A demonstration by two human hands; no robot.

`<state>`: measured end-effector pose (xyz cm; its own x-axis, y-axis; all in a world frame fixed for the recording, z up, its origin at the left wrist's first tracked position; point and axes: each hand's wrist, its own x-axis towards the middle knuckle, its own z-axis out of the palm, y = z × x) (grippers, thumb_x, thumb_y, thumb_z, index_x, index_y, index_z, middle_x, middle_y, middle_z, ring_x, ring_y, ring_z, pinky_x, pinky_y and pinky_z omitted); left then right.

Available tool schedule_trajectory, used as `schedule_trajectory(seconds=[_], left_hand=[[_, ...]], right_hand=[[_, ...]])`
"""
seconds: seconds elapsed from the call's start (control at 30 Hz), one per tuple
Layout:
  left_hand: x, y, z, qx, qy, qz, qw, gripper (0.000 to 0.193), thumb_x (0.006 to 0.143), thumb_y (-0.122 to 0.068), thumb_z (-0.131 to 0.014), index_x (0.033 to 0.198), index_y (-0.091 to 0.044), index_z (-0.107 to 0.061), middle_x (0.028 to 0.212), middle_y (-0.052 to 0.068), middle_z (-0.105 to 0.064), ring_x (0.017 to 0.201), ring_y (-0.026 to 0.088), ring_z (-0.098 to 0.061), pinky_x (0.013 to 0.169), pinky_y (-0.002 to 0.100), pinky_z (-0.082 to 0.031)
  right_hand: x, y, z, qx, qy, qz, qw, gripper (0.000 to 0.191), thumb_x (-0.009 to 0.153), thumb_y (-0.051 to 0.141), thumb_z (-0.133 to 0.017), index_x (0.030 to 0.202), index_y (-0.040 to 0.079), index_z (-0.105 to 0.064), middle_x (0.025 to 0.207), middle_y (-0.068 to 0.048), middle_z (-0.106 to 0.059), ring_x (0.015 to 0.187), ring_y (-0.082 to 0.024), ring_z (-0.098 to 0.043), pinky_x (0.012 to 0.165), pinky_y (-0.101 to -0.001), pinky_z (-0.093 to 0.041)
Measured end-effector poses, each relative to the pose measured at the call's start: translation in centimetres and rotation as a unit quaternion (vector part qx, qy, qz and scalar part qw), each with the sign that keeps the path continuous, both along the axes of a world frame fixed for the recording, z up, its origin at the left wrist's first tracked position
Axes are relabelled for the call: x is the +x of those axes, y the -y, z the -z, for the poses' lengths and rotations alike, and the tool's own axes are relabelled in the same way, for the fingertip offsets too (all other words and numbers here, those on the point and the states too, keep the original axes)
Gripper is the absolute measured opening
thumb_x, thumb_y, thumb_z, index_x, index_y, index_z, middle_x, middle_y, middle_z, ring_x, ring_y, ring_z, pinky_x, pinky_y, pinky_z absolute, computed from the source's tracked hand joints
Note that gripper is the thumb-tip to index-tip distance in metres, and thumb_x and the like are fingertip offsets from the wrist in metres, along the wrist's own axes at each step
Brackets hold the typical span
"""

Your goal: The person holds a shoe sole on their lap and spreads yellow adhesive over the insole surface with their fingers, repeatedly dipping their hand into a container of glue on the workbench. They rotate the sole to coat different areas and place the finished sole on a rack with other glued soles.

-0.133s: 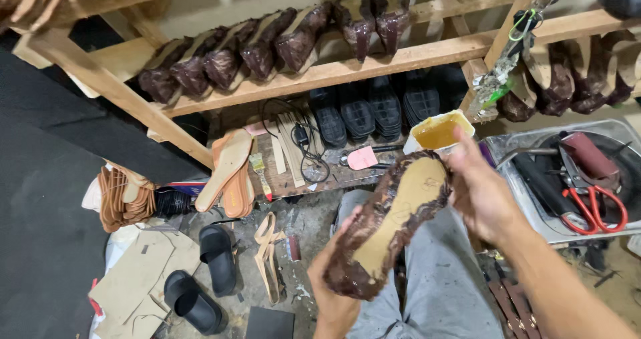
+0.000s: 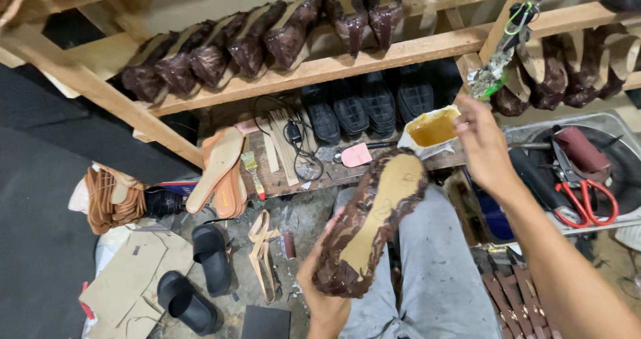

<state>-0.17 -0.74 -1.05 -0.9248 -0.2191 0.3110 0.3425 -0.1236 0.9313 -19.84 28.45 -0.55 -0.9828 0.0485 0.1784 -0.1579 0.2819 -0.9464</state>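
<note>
Brown lasted shoe (image 2: pixel 371 224), tan sole upward, tilted above the lap.

A shoemaker's workshop: rough wooden shelves (image 2: pixel 347 62) carry rows of half-made brown shoes (image 2: pixel 247 45) and black soles (image 2: pixel 364 105), with tan insoles (image 2: pixel 220 169), red-handled scissors (image 2: pixel 591 199) and an open glue pot (image 2: pixel 433 127) lying about.
</note>
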Motion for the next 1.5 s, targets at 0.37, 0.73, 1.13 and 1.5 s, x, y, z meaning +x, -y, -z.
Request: schedule_trajectory(seconds=[0.37,0.73,1.13,1.5], left_hand=[[-3.9,0.1,0.0,-0.065,-0.062,0.005,0.996,0.076,0.079,0.007,-0.079,0.148,0.007,-0.047,0.154,0.028,-0.051,0.143,0.035,-0.053,0.12,0.044,-0.041],[-5.6,-0.7,-1.7,-0.164,-0.177,-0.018,0.97,0.07,0.085,-0.009,-0.085,0.147,-0.004,-0.053,0.15,0.029,-0.056,0.143,0.042,-0.057,0.123,0.052,-0.043],[-2.1,-2.0,-5.1,-0.213,-0.259,-0.036,0.941,0.05,0.095,-0.007,-0.078,0.14,-0.005,-0.056,0.148,0.025,-0.06,0.142,0.046,-0.06,0.119,0.054,-0.051],[1.2,-1.5,-6.3,-0.216,-0.275,-0.044,0.936,0.049,0.093,-0.008,-0.08,0.136,-0.006,-0.057,0.143,0.026,-0.063,0.139,0.046,-0.062,0.121,0.058,-0.051]], right_hand=[[-7.7,-1.5,7.1,0.545,-0.065,-0.034,0.836,0.042,0.062,0.007,-0.074,0.1,0.024,-0.084,0.11,-0.011,-0.058,0.111,-0.035,-0.048,0.089,-0.044,-0.039],[5.4,4.8,-5.6,0.121,-0.197,-0.066,0.971,0.029,0.097,0.019,-0.052,0.115,0.005,-0.07,0.121,-0.011,-0.063,0.122,-0.025,-0.055,0.109,-0.0426,-0.041],[16.2,9.3,-11.4,0.218,-0.321,-0.053,0.92,0.07,0.11,0.053,-0.02,0.139,0.008,-0.064,0.153,-0.015,-0.05,0.146,-0.037,-0.034,0.123,-0.0516,-0.021],[18.8,8.2,-12.8,0.262,-0.451,-0.007,0.853,0.054,0.106,0.044,-0.033,0.11,0.019,-0.081,0.108,-0.003,-0.064,0.114,-0.027,-0.045,0.111,-0.0482,-0.028]])
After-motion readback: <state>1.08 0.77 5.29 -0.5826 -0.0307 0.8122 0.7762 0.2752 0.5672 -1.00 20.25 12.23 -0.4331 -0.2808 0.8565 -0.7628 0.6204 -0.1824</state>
